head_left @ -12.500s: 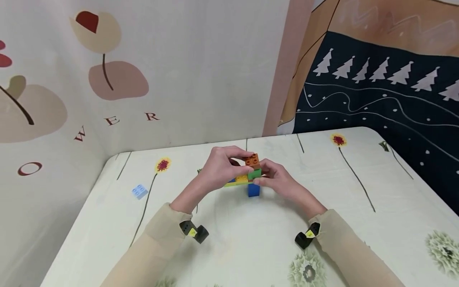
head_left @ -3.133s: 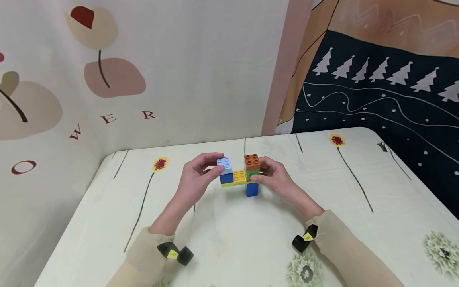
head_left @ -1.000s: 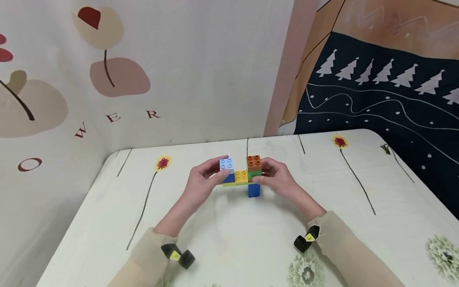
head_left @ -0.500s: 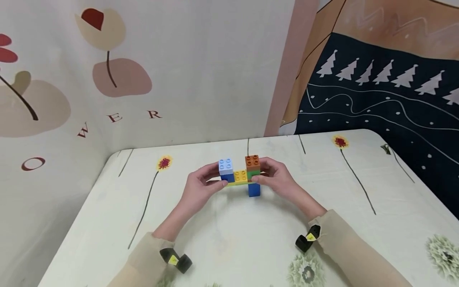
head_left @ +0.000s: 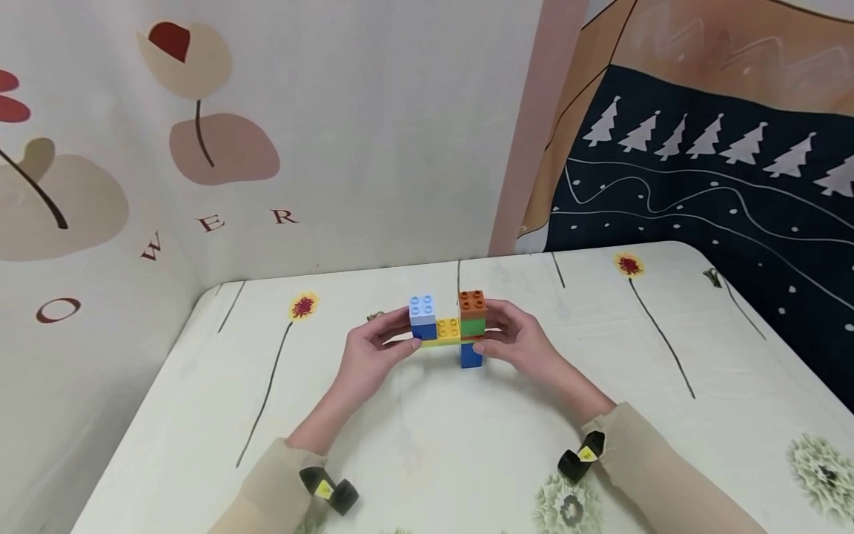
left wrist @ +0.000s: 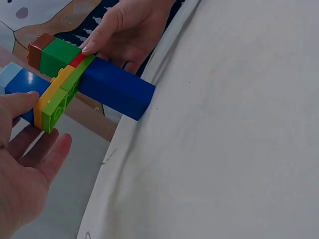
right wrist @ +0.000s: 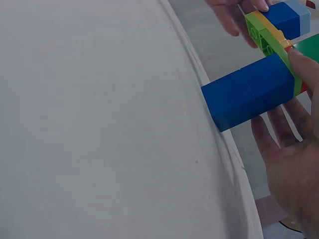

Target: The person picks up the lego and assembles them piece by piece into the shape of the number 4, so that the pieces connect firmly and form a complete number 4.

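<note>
A toy building brick structure stands mid-table, its tall blue column (head_left: 471, 355) on the right meeting the cloth. Across that column lies a lime-green plate (left wrist: 67, 94), with a yellow plate (head_left: 448, 328) and a red plate (left wrist: 79, 59) on it. A green brick (head_left: 473, 326) topped by a brown brick (head_left: 472, 304) rises on the right. On the overhanging left end, a light-blue brick (head_left: 422, 308) sits on a dark blue brick (head_left: 425, 331). My left hand (head_left: 370, 352) pinches that left end, thumb in front. My right hand (head_left: 527, 345) grips the right side near the red plate, fingers behind.
A white cloth with printed flowers (head_left: 303, 305) covers the table (head_left: 427, 445). Behind it hang a pale printed curtain (head_left: 373, 148) and a dark cloth with white trees (head_left: 700, 178). A small camera is strapped on each wrist.
The light-blue brick went from the table at left onto the dark blue brick. My left hand left the brown brick for the left end, its thumb then lowering. My right thumb has just slid lower.
</note>
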Motion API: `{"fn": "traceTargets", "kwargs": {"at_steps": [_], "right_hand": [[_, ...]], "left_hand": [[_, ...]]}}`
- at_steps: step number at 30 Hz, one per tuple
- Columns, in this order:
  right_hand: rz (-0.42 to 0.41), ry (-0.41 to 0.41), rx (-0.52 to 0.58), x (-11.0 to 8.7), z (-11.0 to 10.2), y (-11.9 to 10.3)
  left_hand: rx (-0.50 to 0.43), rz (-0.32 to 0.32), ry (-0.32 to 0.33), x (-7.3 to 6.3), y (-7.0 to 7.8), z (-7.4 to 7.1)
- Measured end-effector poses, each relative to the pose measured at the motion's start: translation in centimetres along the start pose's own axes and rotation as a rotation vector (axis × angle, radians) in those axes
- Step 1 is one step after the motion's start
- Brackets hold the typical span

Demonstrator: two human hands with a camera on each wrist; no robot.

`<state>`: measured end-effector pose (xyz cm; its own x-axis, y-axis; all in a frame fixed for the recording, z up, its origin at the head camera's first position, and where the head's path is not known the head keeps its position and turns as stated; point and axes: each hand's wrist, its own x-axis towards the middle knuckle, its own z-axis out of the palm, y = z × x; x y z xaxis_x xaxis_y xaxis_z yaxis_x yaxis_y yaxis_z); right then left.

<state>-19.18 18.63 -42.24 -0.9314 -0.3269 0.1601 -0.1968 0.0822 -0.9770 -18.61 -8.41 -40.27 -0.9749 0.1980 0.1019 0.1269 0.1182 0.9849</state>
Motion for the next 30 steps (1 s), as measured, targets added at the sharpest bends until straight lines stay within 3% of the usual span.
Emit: {"fn": "traceTargets", "kwargs": {"at_steps": [11, 18, 25, 30], "right_hand": [[-0.017, 0.032, -0.026, -0.7, 0.1, -0.1], [0.034, 0.049, -0.027, -0.7, -0.1, -0.2], [0.112, 0.093, -0.054, 0.0, -0.3, 0.0], [0.123, 0.128, -0.062, 0.4, -0.3, 0.3]], "left_hand": [[0.018, -0.01, 0.009, -0.3, -0.5, 0.1], [0.013, -0.028, 0.027, -0.3, -0.4, 0.3], [0.019, -0.01, 0.056, 0.5, -0.3, 0.8], [-0.009, -0.015, 0.059, 1.5, -0.5, 0.9]]}}
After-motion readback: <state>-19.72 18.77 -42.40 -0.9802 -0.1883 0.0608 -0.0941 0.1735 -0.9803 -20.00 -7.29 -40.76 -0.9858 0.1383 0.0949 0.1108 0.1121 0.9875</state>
